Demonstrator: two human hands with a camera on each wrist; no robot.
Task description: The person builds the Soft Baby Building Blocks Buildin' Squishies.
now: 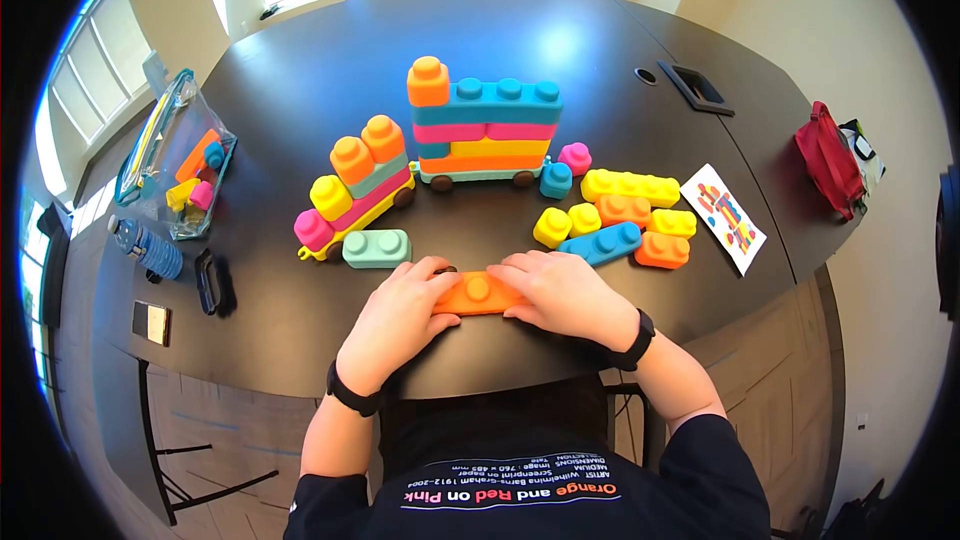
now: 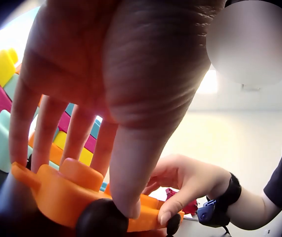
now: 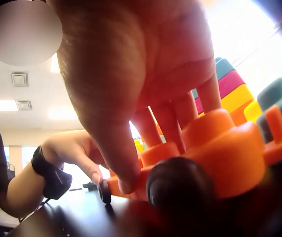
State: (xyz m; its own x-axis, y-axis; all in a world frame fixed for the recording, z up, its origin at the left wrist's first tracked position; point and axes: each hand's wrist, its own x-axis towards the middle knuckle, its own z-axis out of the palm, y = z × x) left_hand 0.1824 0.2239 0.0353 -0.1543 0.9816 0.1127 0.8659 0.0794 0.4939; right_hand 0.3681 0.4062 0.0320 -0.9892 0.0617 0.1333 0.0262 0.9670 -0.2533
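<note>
An orange wheeled block base (image 1: pixel 478 290) with round studs lies crosswise near the table's front edge. My left hand (image 1: pixel 388 312) holds its left end, thumb on the near side and fingers on the far side. The other end is held the same way by my right hand (image 1: pixel 572 298). Dark wheels (image 2: pixel 102 219) show under the base in the left wrist view, and a hook-like end piece (image 3: pixel 281 136) sticks out in the right wrist view. Just beyond my left hand is a light green block (image 1: pixel 376 249); a blue block (image 1: pixel 602 243) lies beyond my right.
A tall block-built wagon (image 1: pixel 487 135) and a stepped wagon (image 1: pixel 360 200) stand farther back. Loose yellow and orange blocks (image 1: pixel 630 187) lie right, beside a picture card (image 1: pixel 724 218). On the left are a clear bag (image 1: pixel 180 155), water bottle (image 1: pixel 146 246) and glasses (image 1: pixel 208 282).
</note>
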